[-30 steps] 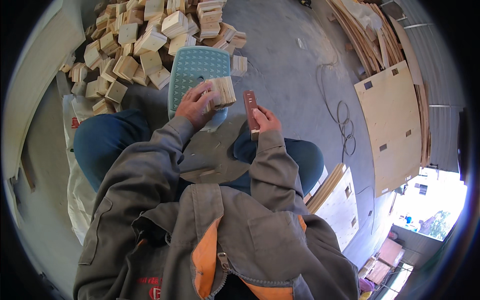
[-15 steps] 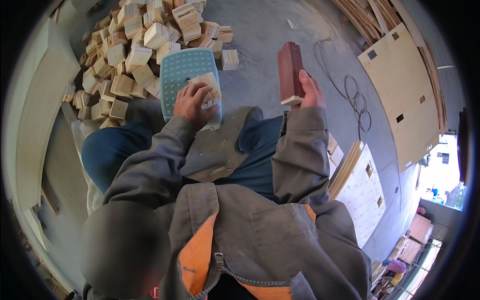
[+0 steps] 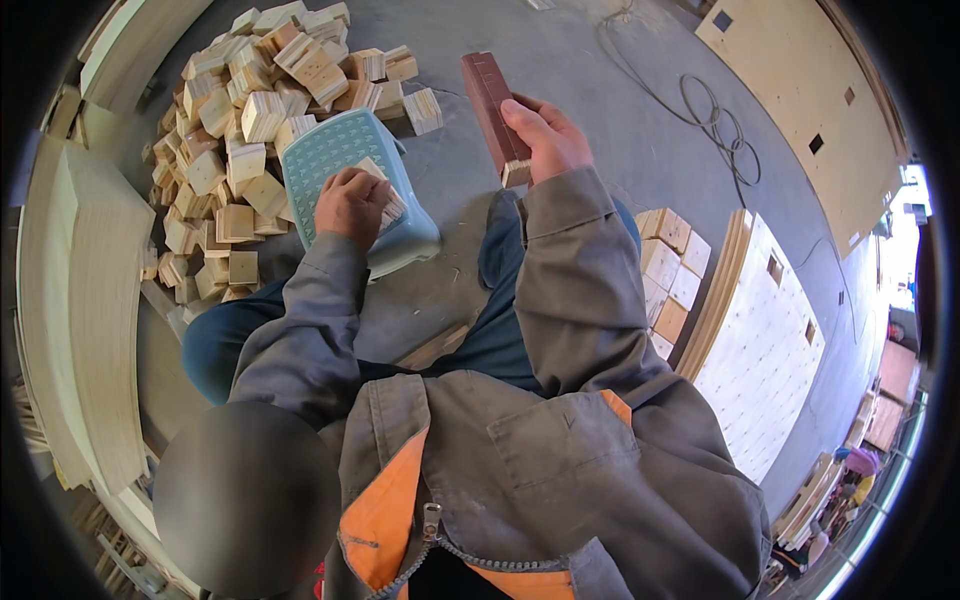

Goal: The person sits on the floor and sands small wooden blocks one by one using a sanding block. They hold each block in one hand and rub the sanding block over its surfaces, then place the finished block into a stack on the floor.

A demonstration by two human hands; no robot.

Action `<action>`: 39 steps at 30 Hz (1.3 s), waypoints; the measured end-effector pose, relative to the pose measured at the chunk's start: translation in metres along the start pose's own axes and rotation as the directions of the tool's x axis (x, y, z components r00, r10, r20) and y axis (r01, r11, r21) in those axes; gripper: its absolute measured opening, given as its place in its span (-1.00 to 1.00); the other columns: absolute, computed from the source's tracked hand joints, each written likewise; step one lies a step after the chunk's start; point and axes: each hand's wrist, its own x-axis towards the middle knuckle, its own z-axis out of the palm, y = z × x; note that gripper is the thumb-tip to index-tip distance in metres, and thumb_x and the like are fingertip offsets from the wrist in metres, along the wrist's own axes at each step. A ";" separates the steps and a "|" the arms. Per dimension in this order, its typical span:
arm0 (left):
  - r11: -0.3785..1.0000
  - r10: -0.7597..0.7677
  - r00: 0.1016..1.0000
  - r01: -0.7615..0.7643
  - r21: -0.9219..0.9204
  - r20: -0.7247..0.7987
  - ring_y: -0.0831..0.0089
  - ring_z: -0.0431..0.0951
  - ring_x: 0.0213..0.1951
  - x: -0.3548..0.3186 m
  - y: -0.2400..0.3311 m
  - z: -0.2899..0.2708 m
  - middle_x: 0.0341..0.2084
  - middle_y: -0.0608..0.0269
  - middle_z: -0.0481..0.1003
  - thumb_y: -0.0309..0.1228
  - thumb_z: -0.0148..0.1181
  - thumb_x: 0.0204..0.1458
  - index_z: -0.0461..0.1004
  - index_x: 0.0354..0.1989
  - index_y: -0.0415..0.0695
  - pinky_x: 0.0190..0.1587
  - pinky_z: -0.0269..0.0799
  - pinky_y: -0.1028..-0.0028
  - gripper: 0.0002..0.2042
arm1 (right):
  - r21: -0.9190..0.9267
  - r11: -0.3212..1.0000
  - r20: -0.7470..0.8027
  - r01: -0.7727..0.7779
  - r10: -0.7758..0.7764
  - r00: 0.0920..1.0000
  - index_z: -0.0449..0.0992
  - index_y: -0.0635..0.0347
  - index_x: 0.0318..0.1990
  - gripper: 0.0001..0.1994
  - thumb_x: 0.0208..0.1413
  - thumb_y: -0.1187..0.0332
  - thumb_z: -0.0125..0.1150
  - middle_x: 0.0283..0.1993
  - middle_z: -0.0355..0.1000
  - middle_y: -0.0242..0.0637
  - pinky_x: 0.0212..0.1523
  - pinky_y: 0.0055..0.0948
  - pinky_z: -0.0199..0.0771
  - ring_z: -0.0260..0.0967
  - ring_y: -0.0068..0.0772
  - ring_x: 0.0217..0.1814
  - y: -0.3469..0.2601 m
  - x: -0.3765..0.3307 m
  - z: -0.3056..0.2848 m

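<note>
A light-blue plastic stool with a studded top stands in front of me. On it, my left hand curls its fingers over a small plywood block, whose layered edge shows beside the knuckles. My right hand is raised to the right of the stool, wrapped round a long sanding block. This block has a reddish-brown covering, and pale wood shows at its near end. It is held tilted and apart from the plywood block.
Beyond and left of the stool lies a heap of plywood blocks. At my right are neatly stacked blocks and leaning plywood panels. A dark cable coils on the floor. Long boards line the left side.
My right hand has brought the sanding block leftward, nearer the stool, and tilted it. My left hand stays on the plywood block, its fingers now lower over it. The whole view has shifted somewhat.
</note>
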 end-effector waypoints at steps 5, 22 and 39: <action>0.996 -0.082 0.996 0.082 0.022 0.027 -0.06 0.61 -0.11 0.008 -0.002 0.001 -0.24 0.08 0.63 -0.30 0.36 0.22 0.65 -0.32 -0.14 0.00 0.55 0.12 -0.83 | -0.016 1.000 0.021 0.011 -0.011 1.000 0.58 0.43 0.23 -0.48 0.25 0.22 0.46 0.02 0.65 -0.16 -0.04 -0.44 0.59 0.59 -0.45 -0.05 0.002 0.004 -0.006; 0.965 -0.152 0.987 0.138 -0.221 -0.045 0.13 0.44 0.27 -0.075 -0.011 -0.031 0.36 0.08 0.27 -0.35 0.70 -0.26 0.21 0.51 -0.04 0.24 0.50 0.16 0.05 | -0.343 0.936 0.097 0.079 -0.049 0.994 0.60 0.42 0.22 -0.45 0.21 0.18 0.46 0.06 0.65 -0.10 0.11 -0.36 0.59 0.60 -0.36 0.06 0.026 0.005 -0.003; 0.805 -0.387 0.918 0.384 -0.452 0.090 -0.08 0.36 0.43 -0.063 -0.054 0.021 0.42 -0.18 0.31 -0.26 0.74 -0.32 0.07 0.58 -0.16 0.46 0.33 0.18 0.21 | -0.714 0.134 0.618 0.687 -0.342 0.708 0.44 -0.05 0.44 -0.29 0.10 0.13 0.50 0.56 0.20 0.08 0.38 0.14 0.35 0.31 0.29 0.41 0.132 -0.048 0.031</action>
